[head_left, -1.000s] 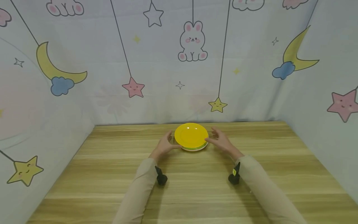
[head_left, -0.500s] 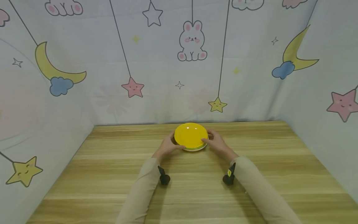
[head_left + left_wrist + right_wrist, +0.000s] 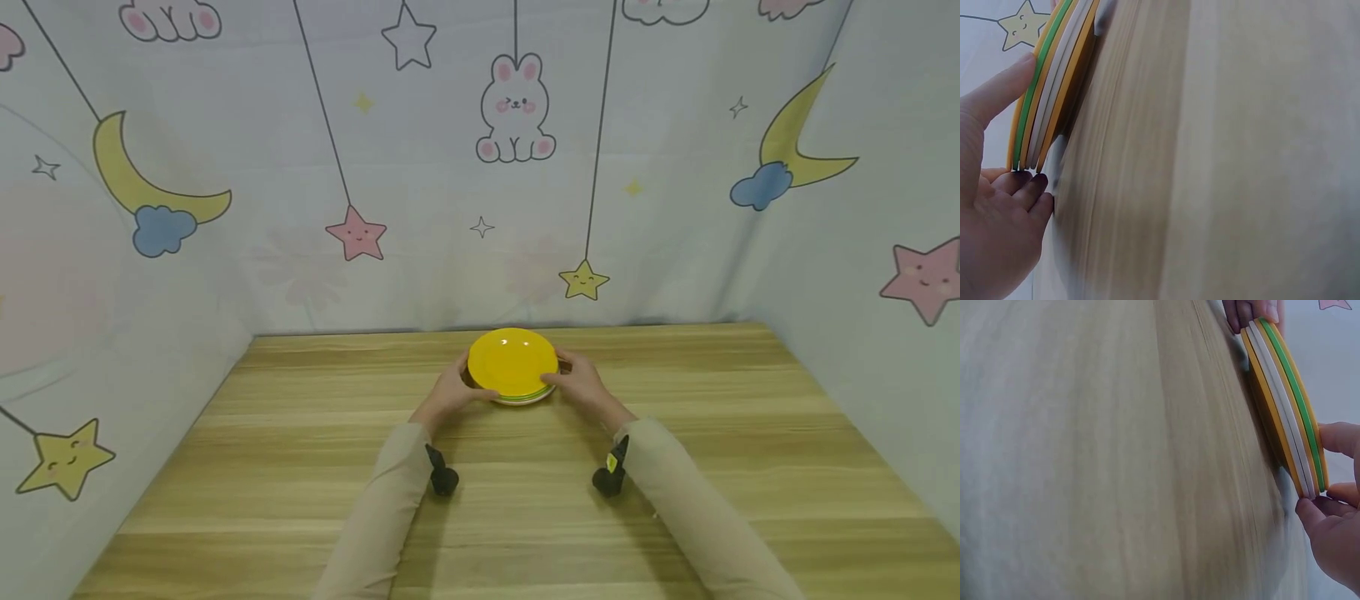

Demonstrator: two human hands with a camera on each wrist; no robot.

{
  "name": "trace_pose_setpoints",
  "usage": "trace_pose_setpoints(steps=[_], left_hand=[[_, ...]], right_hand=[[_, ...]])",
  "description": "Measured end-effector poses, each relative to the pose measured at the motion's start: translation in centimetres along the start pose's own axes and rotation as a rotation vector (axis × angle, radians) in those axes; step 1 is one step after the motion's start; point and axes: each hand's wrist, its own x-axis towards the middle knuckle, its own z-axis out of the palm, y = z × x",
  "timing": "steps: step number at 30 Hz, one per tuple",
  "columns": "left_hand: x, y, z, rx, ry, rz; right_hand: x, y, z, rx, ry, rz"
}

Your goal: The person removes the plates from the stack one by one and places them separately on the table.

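Observation:
A stack of several plates (image 3: 513, 360) sits at the back of the wooden table, a yellow one on top. Its layered rims (image 3: 1287, 403), in yellow, green, white and orange, show edge-on in both wrist views. From the left, my left hand (image 3: 450, 392) holds the stack, thumb at the top plate's rim and fingers against the plate edges. Opposite it, my right hand (image 3: 587, 387) holds the right side the same way, its thumb (image 3: 1339, 437) touching the yellow top plate. The far fingertips of both hands are partly hidden by the plates in the head view.
The wood-grain table (image 3: 517, 500) stretches in front of the stack. A white cloth wall (image 3: 420, 275) printed with stars, moons and a rabbit stands close behind it, with similar cloth at both sides. Black wrist cameras (image 3: 444, 481) hang below the sleeves.
Both hands have moved inward, from beside the plates to contact with their rims. Over the last half second they have barely shifted, and the stack has stayed in place.

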Motion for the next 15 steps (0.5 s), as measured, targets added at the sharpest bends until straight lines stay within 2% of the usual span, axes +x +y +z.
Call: trace_pose_setpoints(steps=[5,12,15], left_hand=[[-0.03,-0.13,0.04,0.011,0.001,0.01],[0.09,-0.37,0.11,0.031,0.001,0.013],[0.1,-0.44,0.15,0.023,-0.001,0.006]], right_hand=[[0.23,0.0,0.04,0.019,-0.005,0.043],[-0.03,0.09,-0.13,0.055,-0.006,0.021],[0.08,0.15,-0.1,0.072,-0.006,0.041]])
